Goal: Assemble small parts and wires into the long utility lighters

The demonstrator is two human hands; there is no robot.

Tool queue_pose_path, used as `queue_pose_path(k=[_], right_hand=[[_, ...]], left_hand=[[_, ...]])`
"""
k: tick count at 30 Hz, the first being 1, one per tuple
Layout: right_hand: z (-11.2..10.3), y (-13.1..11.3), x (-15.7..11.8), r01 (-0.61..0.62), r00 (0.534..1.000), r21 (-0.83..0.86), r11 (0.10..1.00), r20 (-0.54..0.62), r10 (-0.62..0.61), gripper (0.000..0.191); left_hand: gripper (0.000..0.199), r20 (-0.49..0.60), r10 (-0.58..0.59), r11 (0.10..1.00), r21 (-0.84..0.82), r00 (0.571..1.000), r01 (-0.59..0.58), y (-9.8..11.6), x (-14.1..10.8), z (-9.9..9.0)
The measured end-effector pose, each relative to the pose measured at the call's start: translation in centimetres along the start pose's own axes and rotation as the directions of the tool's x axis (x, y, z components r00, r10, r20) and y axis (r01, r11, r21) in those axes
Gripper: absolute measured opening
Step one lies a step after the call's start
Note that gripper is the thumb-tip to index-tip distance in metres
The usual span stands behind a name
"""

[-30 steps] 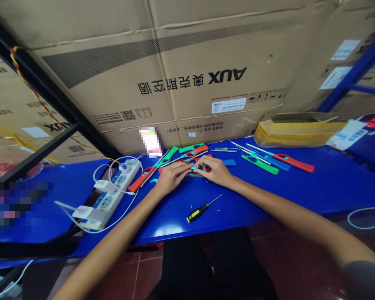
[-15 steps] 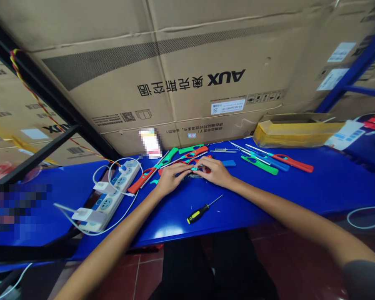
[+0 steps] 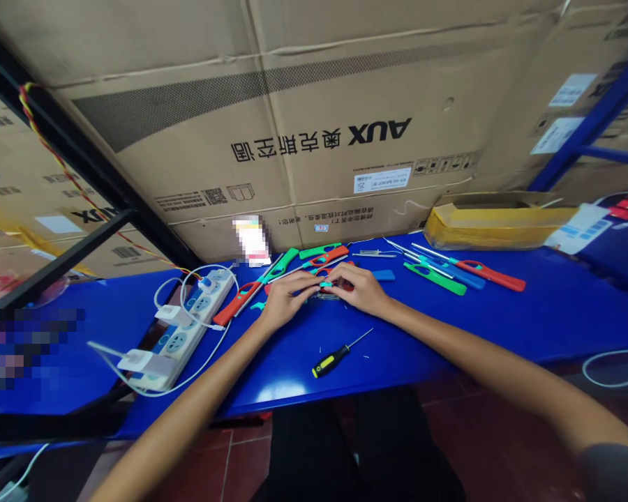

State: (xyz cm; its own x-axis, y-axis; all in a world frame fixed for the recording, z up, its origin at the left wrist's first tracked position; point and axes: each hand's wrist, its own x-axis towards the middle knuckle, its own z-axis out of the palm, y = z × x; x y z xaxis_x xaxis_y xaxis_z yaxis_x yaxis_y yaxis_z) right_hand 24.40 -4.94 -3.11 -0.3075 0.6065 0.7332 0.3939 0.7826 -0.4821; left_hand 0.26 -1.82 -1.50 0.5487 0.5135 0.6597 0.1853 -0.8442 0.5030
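Fig.: L hand [image 3: 293,301] & R hand [image 3: 360,288] meet at mid-table, fingers of both closed on small teal plastic part [image 3: 325,284]; its exact form is hidden by the fingers. Blue table [image 3: 555,324] carries long red utility lighter [image 3: 235,305] to L of hands, green utility lighter [image 3: 434,277] to R. Screwdriver w/ yellow-black handle [image 3: 325,364] lies just below hands. Power strip [image 3: 181,328] at L, w/ white cables plugged in.
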Motion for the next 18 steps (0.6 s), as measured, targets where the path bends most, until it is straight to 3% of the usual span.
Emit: queue_pose_path(k=[8, 12, 18], right_hand=[[-0.1, 0.19, -0.1, 0.046, 0.998, -0.022, 0.999, 0.033, -0.045, 0.01], [-0.1, 0.13, -0.16, 0.041, 0.998, -0.038, 0.998, 0.042, -0.04, 0.01], [-0.01, -0.14, -0.08, 0.05, 0.999, -0.037, 0.998, 0.021, -0.049, 0.007]], left_hand=[[0.039, -0.045, -0.147, 0.988, -0.05, 0.988, 0.145, -0.23, -0.31, 0.33], [0.022, -0.005, -0.071, 0.997, -0.026, 0.997, 0.071, -0.13, -0.19, 0.13], [0.022, 0.006, -0.019, 1.0, -0.004, 1.0, 0.019, 0.04, -0.14, -0.08]])
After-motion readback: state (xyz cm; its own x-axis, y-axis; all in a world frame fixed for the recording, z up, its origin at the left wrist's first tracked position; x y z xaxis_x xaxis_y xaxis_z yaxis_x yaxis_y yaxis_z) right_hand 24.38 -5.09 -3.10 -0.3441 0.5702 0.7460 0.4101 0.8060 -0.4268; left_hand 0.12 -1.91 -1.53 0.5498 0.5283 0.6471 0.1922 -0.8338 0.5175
